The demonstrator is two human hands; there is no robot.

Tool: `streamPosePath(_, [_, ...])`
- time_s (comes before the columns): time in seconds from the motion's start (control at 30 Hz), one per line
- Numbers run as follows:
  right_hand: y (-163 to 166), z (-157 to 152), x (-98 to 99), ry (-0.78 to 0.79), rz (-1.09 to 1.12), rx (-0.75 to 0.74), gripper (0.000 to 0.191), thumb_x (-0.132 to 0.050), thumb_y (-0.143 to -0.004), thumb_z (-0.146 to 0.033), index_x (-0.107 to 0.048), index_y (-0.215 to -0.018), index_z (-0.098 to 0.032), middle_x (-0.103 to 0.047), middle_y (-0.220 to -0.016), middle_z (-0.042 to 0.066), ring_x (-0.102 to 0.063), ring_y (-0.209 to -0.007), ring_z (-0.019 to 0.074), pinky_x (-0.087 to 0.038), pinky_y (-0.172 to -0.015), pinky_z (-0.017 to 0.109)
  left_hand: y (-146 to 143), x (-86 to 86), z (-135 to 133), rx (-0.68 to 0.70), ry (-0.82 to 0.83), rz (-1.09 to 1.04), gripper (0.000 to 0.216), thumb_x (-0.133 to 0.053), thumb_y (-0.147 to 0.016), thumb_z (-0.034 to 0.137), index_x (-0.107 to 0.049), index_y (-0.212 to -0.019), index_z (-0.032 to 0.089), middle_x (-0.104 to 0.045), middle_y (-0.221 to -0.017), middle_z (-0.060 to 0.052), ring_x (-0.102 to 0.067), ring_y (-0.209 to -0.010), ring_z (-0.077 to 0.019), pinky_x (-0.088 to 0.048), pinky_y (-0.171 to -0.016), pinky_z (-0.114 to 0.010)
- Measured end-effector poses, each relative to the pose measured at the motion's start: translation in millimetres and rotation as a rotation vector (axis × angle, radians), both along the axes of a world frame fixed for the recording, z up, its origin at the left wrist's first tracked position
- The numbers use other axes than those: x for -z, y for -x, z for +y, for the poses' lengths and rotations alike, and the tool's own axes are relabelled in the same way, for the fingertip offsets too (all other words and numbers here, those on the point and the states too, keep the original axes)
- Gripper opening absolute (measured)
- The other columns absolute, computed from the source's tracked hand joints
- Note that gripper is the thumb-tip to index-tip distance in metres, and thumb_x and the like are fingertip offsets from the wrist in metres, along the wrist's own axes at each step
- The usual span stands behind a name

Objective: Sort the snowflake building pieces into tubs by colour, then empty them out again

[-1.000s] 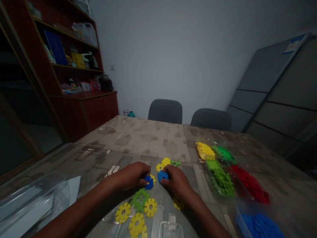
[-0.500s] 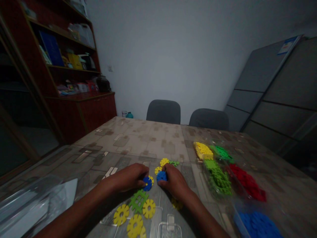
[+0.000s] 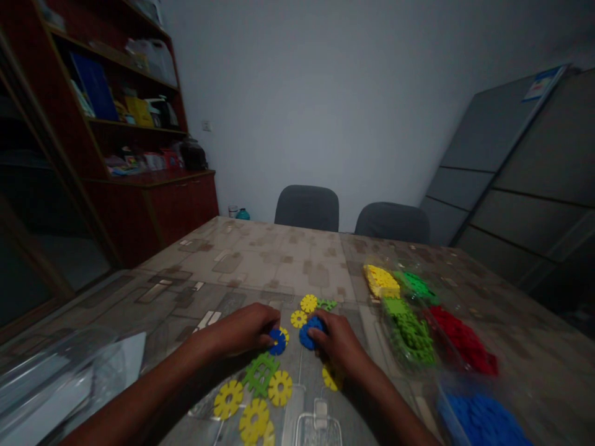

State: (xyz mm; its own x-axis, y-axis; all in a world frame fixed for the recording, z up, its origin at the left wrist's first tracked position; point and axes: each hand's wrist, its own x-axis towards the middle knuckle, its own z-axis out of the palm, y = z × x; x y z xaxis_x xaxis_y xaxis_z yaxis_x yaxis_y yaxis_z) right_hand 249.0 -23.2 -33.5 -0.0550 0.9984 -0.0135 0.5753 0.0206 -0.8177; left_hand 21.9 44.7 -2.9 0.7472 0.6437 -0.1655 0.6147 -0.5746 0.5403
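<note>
Pinching a dark blue, round, notched plastic disc (image 3: 277, 342), the left hand (image 3: 253, 327) has thumb and fingers closed at its edge; a yellow notched plastic disc (image 3: 286, 335) peeks out behind it (joined or merely overlapping, cannot tell). Right hand (image 3: 339, 334) grasps a blue notched plastic piece (image 3: 307, 334) between thumb and fingers; whether one disc or several, unclear. Gap between the hands: the two held blues do not touch.

Progress, by my reading: early, with a small share of pieces out and the two held lots unjoined to each other. Most stock sits apart in heaps.

Count, moving outward. Yellow discs: eight visible, namely the one at the left hand, two just beyond the right hand, one partly under the right wrist, four toward the near edge (one mostly covered). Green lattice plastic pieces: two, one (image 3: 260, 374) below the left hand, one (image 3: 327, 304) beyond the right.

Farther right on the patterned table (image 3: 279, 254), five heaps: yellow (image 3: 381, 282), bright green (image 3: 418, 286), light green (image 3: 409, 331), red (image 3: 462, 341), blue (image 3: 486, 421); pieces within too crowded to count. Far left, clear plastic packaging (image 3: 41, 378), number uncertain. Behind the table, two grey chairs (image 3: 307, 207).
</note>
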Motion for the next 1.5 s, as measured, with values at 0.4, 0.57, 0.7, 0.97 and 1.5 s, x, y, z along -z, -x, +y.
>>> streamPosePath(0.4, [-11.0,-7.0,-6.9,0.009,0.181,-0.016,0.007,-0.056,-0.073,-0.019,-0.059,-0.079,-0.018,-0.058,-0.069,-0.001,-0.059,-0.054,0.0131,-0.043,-0.051,0.023,-2.0,-4.1,0.0,0.01,0.005,-0.085,0.004,-0.059,-0.076,0.017,-0.056,-0.076,0.019,-0.062,-0.076,0.0,-0.057,-0.073,-0.0183,-0.033,-0.062,-0.025])
streamPosePath(0.57, [-11.7,-5.7,-5.3,0.014,0.266,-0.011,0.012,-0.057,-0.073,-0.022,-0.061,-0.084,-0.017,-0.064,-0.069,0.0,-0.062,-0.055,0.014,-0.045,-0.053,0.024,-1.9,-6.1,-0.9,0.0,-0.007,-0.125,0.001,-0.056,-0.079,0.019,-0.056,-0.078,0.019,-0.062,-0.074,0.0,-0.056,-0.07,-0.0173,-0.034,-0.062,-0.026])
streamPosePath(0.7, [-7.4,-5.8,-4.4,0.037,0.325,0.013,0.016,-0.058,-0.076,-0.029,-0.059,-0.087,-0.018,-0.065,-0.062,0.0,-0.063,-0.053,0.0153,-0.044,-0.051,0.024,-0.8,-7.2,-0.9,-0.024,-0.006,-0.132,0.002,-0.057,-0.078,0.02,-0.056,-0.078,0.019,-0.059,-0.072,0.0,-0.054,-0.068,-0.0171,-0.033,-0.059,-0.026])
streamPosePath(0.97, [-1.1,-7.6,0.0,0.048,0.387,0.052,0.027,-0.058,-0.078,-0.039,-0.056,-0.095,-0.018,-0.064,-0.063,-0.001,-0.064,-0.054,0.0165,-0.045,-0.052,0.025,-0.8,-11.4,-2.8,-0.032,0.014,-0.146,0.003,-0.057,-0.076,0.018,-0.055,-0.077,0.019,-0.058,-0.073,0.001,-0.053,-0.07,-0.0169,-0.033,-0.062,-0.026])
streamPosePath(1.5, [-0.2,-47.6,-11.7,0.066,0.437,0.006,0.024,-0.06,-0.08,-0.037,-0.059,-0.092,-0.017,-0.062,-0.068,-0.001,-0.062,-0.059,0.0163,-0.044,-0.058,0.027,-15.3,-19.0,-21.7,-0.012,0.198,-0.214,0.007,-0.062,-0.075,0.02,-0.056,-0.076,0.018,-0.052,-0.068,0.004,-0.048,-0.065,-0.0133,-0.032,-0.058,-0.023])
